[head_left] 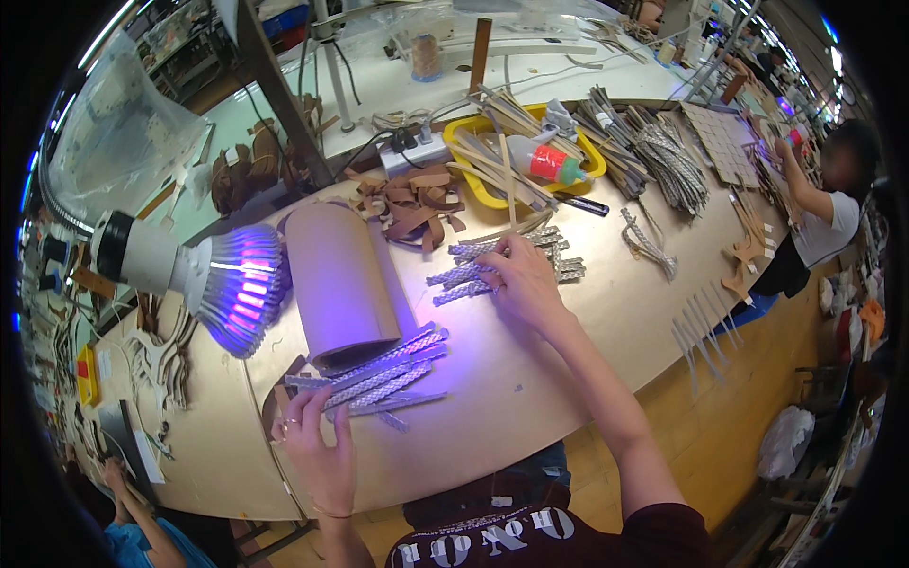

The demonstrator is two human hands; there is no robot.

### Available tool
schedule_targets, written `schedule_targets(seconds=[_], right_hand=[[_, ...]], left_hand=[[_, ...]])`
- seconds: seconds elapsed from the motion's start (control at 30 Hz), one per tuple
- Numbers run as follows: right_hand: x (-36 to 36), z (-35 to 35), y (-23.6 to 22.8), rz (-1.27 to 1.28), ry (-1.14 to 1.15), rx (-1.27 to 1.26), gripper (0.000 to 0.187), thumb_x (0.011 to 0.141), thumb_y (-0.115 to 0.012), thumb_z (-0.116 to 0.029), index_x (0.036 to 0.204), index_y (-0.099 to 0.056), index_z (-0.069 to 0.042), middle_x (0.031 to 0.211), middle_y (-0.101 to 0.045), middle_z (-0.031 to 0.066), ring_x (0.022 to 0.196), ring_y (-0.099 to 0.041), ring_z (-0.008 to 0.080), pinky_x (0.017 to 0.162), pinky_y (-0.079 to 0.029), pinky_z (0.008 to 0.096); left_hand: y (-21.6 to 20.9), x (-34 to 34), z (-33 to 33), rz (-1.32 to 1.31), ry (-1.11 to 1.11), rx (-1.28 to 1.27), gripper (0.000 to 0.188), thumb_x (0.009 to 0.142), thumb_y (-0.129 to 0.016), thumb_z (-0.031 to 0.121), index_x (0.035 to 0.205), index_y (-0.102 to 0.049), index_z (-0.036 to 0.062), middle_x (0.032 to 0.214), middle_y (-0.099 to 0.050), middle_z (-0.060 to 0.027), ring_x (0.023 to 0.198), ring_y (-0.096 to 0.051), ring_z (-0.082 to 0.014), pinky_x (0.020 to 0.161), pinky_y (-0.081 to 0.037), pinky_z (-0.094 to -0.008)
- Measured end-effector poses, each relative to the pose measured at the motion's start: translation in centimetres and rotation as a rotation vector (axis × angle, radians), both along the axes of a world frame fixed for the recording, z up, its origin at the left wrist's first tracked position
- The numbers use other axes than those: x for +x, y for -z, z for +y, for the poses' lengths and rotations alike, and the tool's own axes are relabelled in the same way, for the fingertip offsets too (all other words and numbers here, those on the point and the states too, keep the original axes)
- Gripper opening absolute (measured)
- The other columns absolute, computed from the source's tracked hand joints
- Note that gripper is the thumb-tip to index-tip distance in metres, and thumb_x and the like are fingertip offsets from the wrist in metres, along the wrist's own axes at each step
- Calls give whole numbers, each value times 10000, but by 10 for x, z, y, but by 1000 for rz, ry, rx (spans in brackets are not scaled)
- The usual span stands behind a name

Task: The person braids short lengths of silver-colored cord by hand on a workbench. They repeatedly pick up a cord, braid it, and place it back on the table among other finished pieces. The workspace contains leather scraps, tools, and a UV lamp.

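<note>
Several grey-and-silver braided straps (388, 374) lie in a loose bundle near the front of the table, under purple light. My left hand (317, 450) is at the left end of this bundle, fingers bent and thumb apart, touching the strap ends. Farther right, my right hand (525, 279) reaches over a second bundle of short braided straps (459, 275), its fingers closed on them; the fingertips are partly hidden. A narrow tan strip (508, 180) runs from the yellow tray down to just behind that hand.
A brown cardboard tube (341, 275) and a lamp with a finned head (237, 284) stand left. Behind lie brown leather scraps (412, 204), a yellow tray (592, 194) with strips and a red-labelled bottle (549, 163), and a black pen (580, 204). A co-worker (819, 204) is at the right.
</note>
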State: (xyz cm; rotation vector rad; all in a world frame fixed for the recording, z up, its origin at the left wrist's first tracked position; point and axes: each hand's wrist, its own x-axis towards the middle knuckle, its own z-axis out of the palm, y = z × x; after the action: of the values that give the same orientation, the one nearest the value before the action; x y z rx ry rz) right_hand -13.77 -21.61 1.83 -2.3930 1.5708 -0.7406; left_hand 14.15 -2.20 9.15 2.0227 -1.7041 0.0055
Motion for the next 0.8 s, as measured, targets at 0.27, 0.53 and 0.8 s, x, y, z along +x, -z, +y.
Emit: schedule_targets(seconds=[0.27,0.53,0.8], right_hand=[[-5,-20,4,107,-279,-280,139,835,-698,-208,965,-674,-167,974,-596,36,1008,-572,238,894,-437,391],[-15,56,-42,-594,-158,-477,266,757,-748,-60,1005,-653,-73,966,-686,69,881,-674,266,746,-541,359],[-60,150,7,-67,74,-126,341,718,-761,-70,1052,-713,-119,1131,-650,114,1001,-632,291,846,-504,411]], left_hand=[[9,-68,-15,164,451,38,326,790,-773,127,1105,-689,106,1153,-643,-89,1084,-587,-272,993,-367,-432],[25,-101,-10,305,806,-55,355,761,-804,133,1101,-710,96,1235,-636,-106,1033,-615,-295,890,-450,-414],[59,-129,0,111,1027,260,458,869,-717,227,1280,-607,56,1455,-485,-186,1300,-501,-332,1086,-387,-446]])
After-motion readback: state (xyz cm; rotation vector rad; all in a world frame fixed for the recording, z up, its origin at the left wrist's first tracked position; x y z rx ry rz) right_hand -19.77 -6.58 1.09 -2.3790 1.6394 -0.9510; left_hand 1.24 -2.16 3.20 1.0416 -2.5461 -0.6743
